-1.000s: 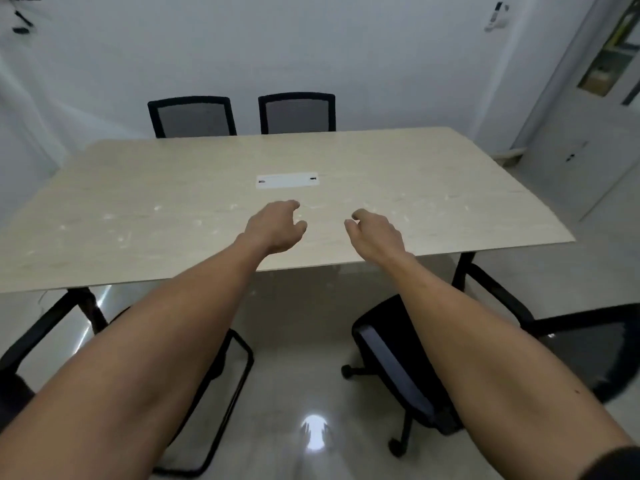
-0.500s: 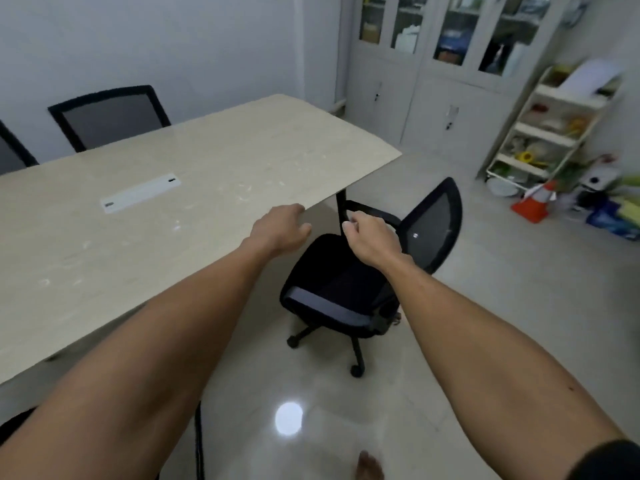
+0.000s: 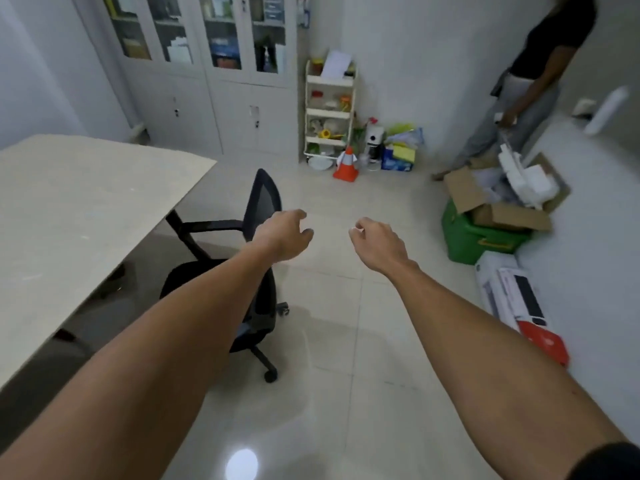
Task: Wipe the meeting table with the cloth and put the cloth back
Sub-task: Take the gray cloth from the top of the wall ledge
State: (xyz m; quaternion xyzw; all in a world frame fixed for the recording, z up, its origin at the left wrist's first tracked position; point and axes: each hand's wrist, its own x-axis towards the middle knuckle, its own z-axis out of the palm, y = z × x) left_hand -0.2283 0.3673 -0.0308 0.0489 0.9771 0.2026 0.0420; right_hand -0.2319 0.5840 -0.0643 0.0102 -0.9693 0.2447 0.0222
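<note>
The pale wooden meeting table (image 3: pixel 79 216) fills the left side of the head view, its top dotted with small white specks. My left hand (image 3: pixel 284 235) and my right hand (image 3: pixel 377 245) are stretched out in front of me over the tiled floor, to the right of the table. Both hold nothing and their fingers are loosely curled and apart. No cloth can be made out in this view.
A black wheeled office chair (image 3: pixel 249 268) stands by the table's corner under my left arm. Grey cabinets (image 3: pixel 211 74), a white shelf cart (image 3: pixel 329 109), an orange cone (image 3: pixel 346 166), a green bin with cardboard (image 3: pixel 481 233), boxes (image 3: pixel 519 306) and a standing person (image 3: pixel 519 84) line the far and right side.
My view has swung to the right, away from the table's top toward the cabinets and the right wall. Both hands stayed outstretched and empty, now over the floor instead of the table.
</note>
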